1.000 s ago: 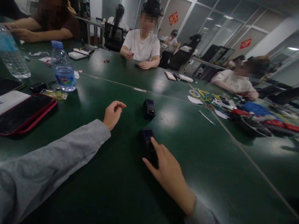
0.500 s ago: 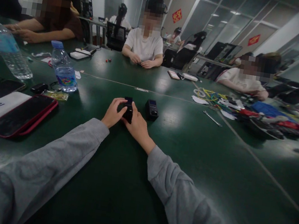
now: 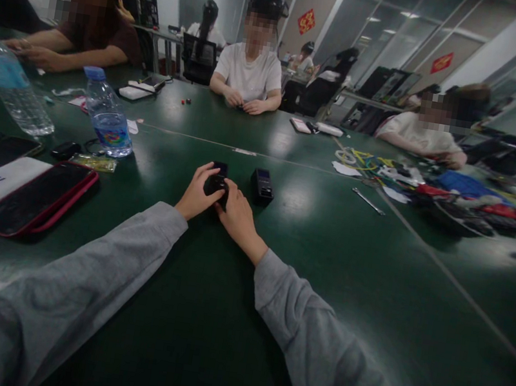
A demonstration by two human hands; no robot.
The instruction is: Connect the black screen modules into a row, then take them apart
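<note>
Now clasping a black device at nine o'clock of a similar block on the worktop, with left hand and right hand closed around it, having shifted it from six o'clock, apparently for two-handed handling.

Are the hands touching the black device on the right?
No, the left hand and right hand are both on the other black device, and green tabletop shows between them and the right-hand device.

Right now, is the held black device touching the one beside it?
Apart: the head view shows green tabletop between the held device and the other device.
</note>
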